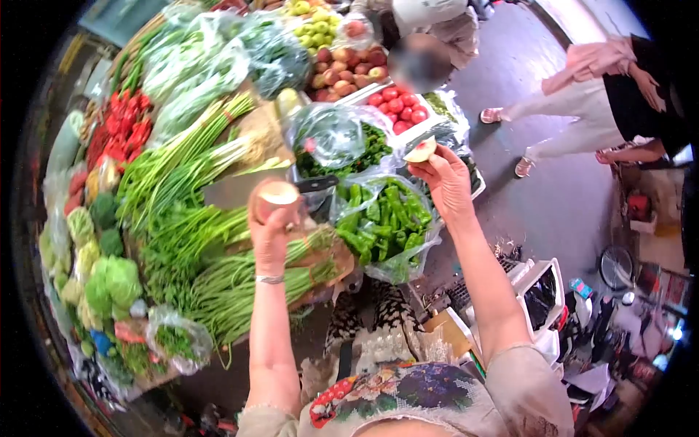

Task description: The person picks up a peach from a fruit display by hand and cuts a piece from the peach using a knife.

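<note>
My left hand (pixel 269 237) is wrapped round a cut peach (pixel 278 194), its pale flesh facing up and pinkish skin on the sides. In my right hand (pixel 448 178), raised at the right, a peach slice (pixel 420 151) is pinched between thumb and fingers, with a reddish patch on its flesh. Behind the left hand lies a large knife, its broad blade (pixel 231 189) over the green vegetables and its dark handle (pixel 318 183) pointing right. Below the right hand sits a plastic bag of green peppers (pixel 386 222).
Long beans (pixel 240 298), scallions (pixel 182 146) and red peppers (pixel 125 130) cover the stall at left. Tomatoes (pixel 397 108) and reddish fruit (pixel 346 73) stand at the back. One person bends at the stall's far side; another person (pixel 575 102) stands at right.
</note>
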Demonstrator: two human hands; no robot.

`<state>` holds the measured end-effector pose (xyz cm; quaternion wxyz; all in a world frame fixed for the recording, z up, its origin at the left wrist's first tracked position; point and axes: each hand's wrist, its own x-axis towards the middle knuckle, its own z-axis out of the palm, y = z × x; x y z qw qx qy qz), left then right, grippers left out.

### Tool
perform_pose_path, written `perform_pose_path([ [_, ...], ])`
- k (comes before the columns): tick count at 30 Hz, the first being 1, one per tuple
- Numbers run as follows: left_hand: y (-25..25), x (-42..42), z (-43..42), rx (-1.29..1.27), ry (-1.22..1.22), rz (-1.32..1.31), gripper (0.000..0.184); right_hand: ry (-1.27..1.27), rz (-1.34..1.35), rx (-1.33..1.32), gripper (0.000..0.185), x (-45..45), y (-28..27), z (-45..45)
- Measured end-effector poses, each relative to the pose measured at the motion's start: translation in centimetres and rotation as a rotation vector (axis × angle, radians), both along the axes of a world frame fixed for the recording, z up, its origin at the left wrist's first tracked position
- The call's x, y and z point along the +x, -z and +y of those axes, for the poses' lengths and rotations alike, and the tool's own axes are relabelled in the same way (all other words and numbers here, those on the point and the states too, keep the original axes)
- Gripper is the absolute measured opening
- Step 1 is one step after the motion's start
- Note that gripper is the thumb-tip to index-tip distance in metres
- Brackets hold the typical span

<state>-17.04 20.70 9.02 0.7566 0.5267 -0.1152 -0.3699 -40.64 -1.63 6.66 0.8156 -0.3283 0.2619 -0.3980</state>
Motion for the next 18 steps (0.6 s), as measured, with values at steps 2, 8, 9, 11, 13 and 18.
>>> perform_pose_path([
  [2, 2.7, 3.0, -0.8, -0.009, -0.013, -0.098, 0.069, 0.041, -0.014, -0.027, 0.027, 0.6, 2.5, -1.7],
  [8, 8.5, 8.4, -1.9, -0.001, -0.029, -0.129, 0.065, 0.115, 0.008, -0.011, 0.025, 2.4, 8.2, -6.3],
  [9, 9.1, 8.8, -2.0, -0.008, -0.029, -0.128, 0.066, 0.114, 0.035, 0.006, 0.025, 2.6, 9.0, -6.9],
  [11, 9.3, 8.6, -2.1, -0.031, -0.029, -0.156, 0.071, 0.138, 0.075, 0.033, 0.025, 3.1, 11.2, -8.4],
  [13, 9.6, 8.5, -2.2, -0.012, -0.028, -0.202, 0.076, 0.177, 0.094, 0.086, 0.025, 4.0, 13.4, -10.4],
  [18, 9.8, 8.4, -3.0, -0.041, -0.096, -0.166, 0.071, 0.312, 0.091, 0.219, 0.028, 5.9, 17.1, -14.6],
])
